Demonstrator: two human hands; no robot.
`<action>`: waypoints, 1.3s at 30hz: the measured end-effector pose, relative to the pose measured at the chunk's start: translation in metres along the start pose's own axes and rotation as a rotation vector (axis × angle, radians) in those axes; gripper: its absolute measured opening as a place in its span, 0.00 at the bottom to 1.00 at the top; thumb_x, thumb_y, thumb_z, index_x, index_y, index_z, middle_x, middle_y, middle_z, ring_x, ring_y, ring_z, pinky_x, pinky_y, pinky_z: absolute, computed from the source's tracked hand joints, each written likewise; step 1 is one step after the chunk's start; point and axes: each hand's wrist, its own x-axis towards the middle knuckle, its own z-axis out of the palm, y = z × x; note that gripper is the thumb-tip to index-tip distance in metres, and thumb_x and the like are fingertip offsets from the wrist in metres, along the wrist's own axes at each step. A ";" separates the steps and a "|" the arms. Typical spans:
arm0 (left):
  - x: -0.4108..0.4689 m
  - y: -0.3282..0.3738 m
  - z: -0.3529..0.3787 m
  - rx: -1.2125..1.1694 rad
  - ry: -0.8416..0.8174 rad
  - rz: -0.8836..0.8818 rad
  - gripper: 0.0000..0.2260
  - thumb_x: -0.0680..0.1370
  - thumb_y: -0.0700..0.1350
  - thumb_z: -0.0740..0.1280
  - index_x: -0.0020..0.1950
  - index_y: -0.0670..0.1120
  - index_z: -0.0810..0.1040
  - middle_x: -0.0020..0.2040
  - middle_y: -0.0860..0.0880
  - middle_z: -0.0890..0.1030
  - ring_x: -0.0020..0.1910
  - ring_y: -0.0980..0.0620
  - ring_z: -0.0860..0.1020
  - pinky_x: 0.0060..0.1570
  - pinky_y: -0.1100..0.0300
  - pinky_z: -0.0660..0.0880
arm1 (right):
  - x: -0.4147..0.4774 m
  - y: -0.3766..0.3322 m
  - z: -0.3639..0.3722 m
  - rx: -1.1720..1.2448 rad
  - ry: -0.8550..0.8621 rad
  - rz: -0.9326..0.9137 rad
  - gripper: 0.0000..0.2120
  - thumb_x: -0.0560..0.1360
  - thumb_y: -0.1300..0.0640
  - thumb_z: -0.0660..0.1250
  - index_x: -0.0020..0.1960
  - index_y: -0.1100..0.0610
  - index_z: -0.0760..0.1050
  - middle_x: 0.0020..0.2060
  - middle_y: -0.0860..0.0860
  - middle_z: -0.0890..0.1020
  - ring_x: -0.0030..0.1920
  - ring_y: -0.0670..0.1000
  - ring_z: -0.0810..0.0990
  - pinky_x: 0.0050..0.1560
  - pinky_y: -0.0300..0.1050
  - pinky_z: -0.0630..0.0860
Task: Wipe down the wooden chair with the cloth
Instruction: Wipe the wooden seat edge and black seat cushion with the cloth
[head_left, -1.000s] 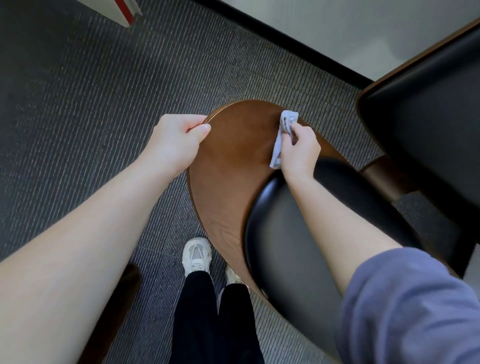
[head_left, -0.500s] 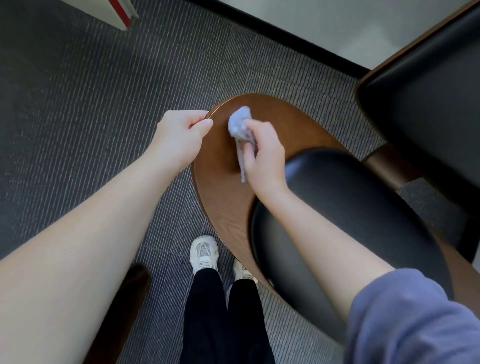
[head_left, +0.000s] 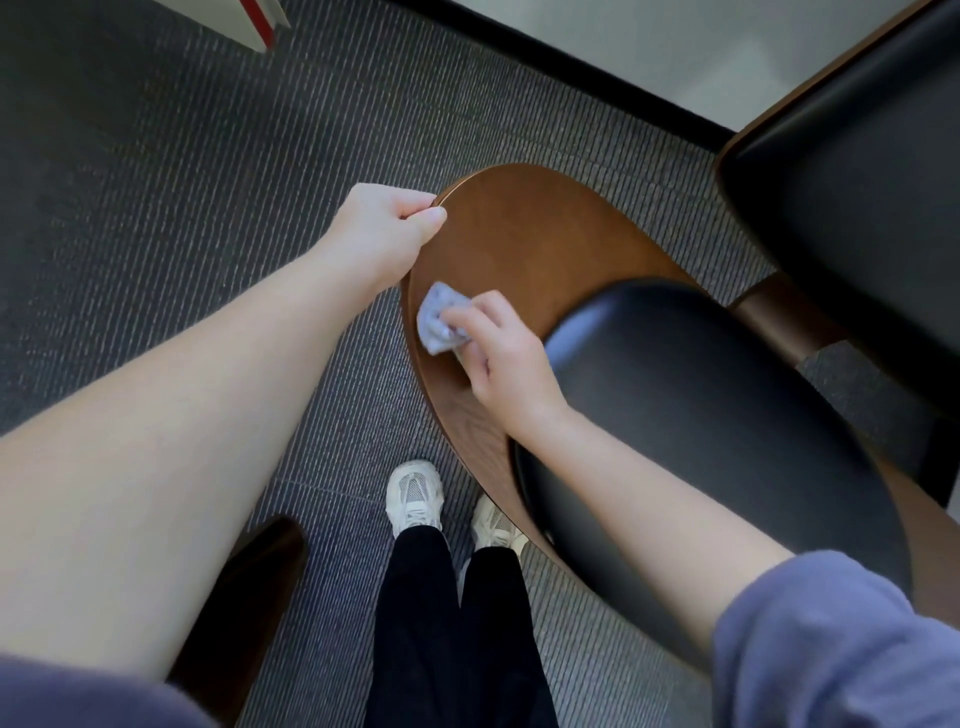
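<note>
Operator: Since half a second ago, the right hand has carried the small crumpled pale grey-blue cloth down the wood, from just beside the left thumb to a spot near the left rim. I read the left hand as unmoved.

Checker: State of each hand?

Operator: Right hand: fingers curled round the cloth, pinching it and pressing it onto the surface. Left hand: fingers wrapped over the far left edge of the rounded brown wooden chair, thumb laid on its top face, so it grips the chair.

Checker: Location of the cloth?

Operator: On the brown wood, close to the left rim, between the left hand and the oval black padded cushion. The cloth touches the wood. The right wrist lies at the cushion's edge.

Checker: Surroundings?

Operator: I see dark grey ribbed carpet under the chair. White trainers and black trousers stand just beside the chair's near rim. A second chair with a black pad in a brown frame sits at upper right, apart from the first.
</note>
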 end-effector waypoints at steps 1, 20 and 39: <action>-0.001 0.000 0.000 0.005 -0.003 0.002 0.11 0.79 0.47 0.62 0.48 0.48 0.84 0.46 0.38 0.83 0.42 0.48 0.77 0.55 0.38 0.77 | -0.006 0.000 0.000 -0.011 -0.035 -0.007 0.13 0.72 0.67 0.57 0.53 0.64 0.78 0.45 0.57 0.74 0.44 0.54 0.74 0.45 0.50 0.74; 0.002 -0.006 0.012 0.070 0.094 0.085 0.06 0.81 0.45 0.60 0.45 0.51 0.73 0.39 0.47 0.71 0.38 0.52 0.70 0.41 0.56 0.70 | -0.048 -0.001 0.016 -0.096 0.007 0.224 0.09 0.75 0.66 0.60 0.51 0.58 0.76 0.45 0.51 0.73 0.40 0.52 0.74 0.40 0.48 0.73; -0.006 0.004 0.012 0.122 0.122 0.032 0.14 0.82 0.44 0.59 0.39 0.40 0.74 0.35 0.48 0.69 0.32 0.52 0.66 0.35 0.59 0.65 | -0.134 -0.003 0.022 -0.148 -0.155 0.433 0.05 0.77 0.62 0.60 0.49 0.58 0.74 0.42 0.52 0.70 0.37 0.56 0.73 0.38 0.53 0.77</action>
